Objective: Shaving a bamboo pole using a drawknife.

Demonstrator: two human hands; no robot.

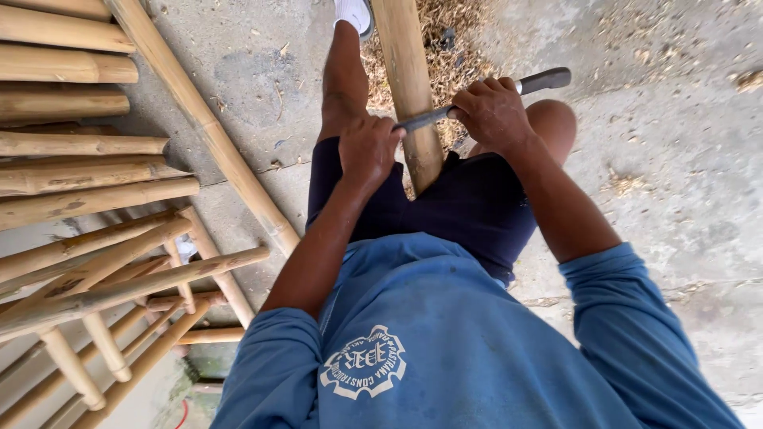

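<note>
Seen from above, both hands grip a long blade (pixel 429 117) laid across a bamboo pole (pixel 409 87) held between the knees — left hand (pixel 367 149) closed on the near end, right hand (pixel 493 114) fisted by the dark handle. Shavings (pixel 457 56) lie beyond; stacked bamboo poles (pixel 79 151) sit left.

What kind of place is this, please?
Probably an open-air bamboo workshop. Cut bamboo poles lie stacked on a rough concrete floor, shavings are piled ahead, and both hands draw a knife across a bamboo pole.
</note>
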